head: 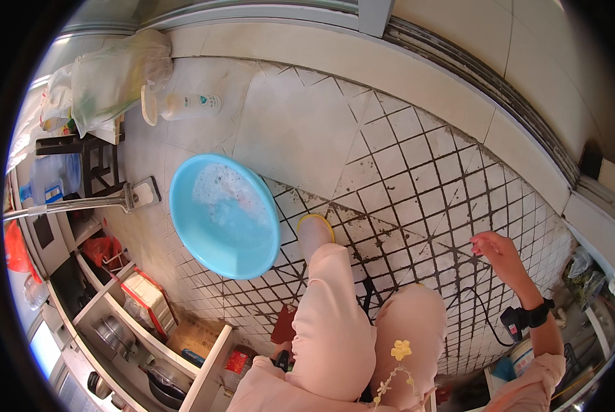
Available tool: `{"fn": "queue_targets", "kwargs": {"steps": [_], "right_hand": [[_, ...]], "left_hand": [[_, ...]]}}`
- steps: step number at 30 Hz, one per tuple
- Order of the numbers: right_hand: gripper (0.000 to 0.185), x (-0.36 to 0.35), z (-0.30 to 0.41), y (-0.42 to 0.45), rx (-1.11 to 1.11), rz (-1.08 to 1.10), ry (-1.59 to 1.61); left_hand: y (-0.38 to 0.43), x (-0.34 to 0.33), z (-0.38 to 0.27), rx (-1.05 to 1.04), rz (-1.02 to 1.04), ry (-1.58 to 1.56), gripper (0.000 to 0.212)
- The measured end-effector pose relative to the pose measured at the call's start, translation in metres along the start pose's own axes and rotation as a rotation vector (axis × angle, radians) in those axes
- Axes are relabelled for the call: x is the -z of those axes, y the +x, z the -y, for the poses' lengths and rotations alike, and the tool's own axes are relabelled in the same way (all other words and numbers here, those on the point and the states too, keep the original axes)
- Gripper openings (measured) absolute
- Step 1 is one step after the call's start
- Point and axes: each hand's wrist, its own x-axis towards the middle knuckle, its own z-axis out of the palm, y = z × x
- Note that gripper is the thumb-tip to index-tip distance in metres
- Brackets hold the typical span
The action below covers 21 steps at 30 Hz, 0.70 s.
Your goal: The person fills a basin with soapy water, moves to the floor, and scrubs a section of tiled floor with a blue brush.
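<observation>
My right hand is raised over the tiled floor on the right, fingers curled in, with nothing visible in it. A black device is strapped to that wrist. My left hand is mostly hidden beside my left knee, next to a dark red flat thing; its grip is not visible. Ahead and to the left, a light blue plastic basin holds foamy water with suds. A shoe with a yellow rim stands near the basin. Beyond the basin, a translucent spray bottle lies or stands on the floor; its pose is unclear.
A mop with a metal handle reaches in from the left beside a dark stool and a water jug. Plastic bags are at upper left. Open cabinets with pots line the lower left. A sliding-door track runs along the upper right.
</observation>
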Motion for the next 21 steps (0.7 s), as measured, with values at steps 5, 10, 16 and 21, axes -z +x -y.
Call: {"fn": "queue_targets", "kwargs": {"steps": [5,10,16,21], "right_hand": [[0.028,0.011,-0.019,0.026,0.032,-0.071,-0.076],[0.029,0.013,-0.038,0.039,0.024,-0.103,-0.098],[0.03,0.008,-0.044,0.044,0.074,-0.141,-0.079],[0.029,0.005,-0.047,0.046,0.084,-0.191,-0.048]], "left_hand": [[0.022,0.025,-0.023,-0.017,-0.047,0.048,0.01],[0.032,0.042,-0.038,-0.038,-0.081,0.077,0.011],[0.031,0.056,-0.043,-0.055,-0.11,0.102,0.013],[0.032,0.066,-0.049,-0.073,-0.127,0.123,0.014]]}}
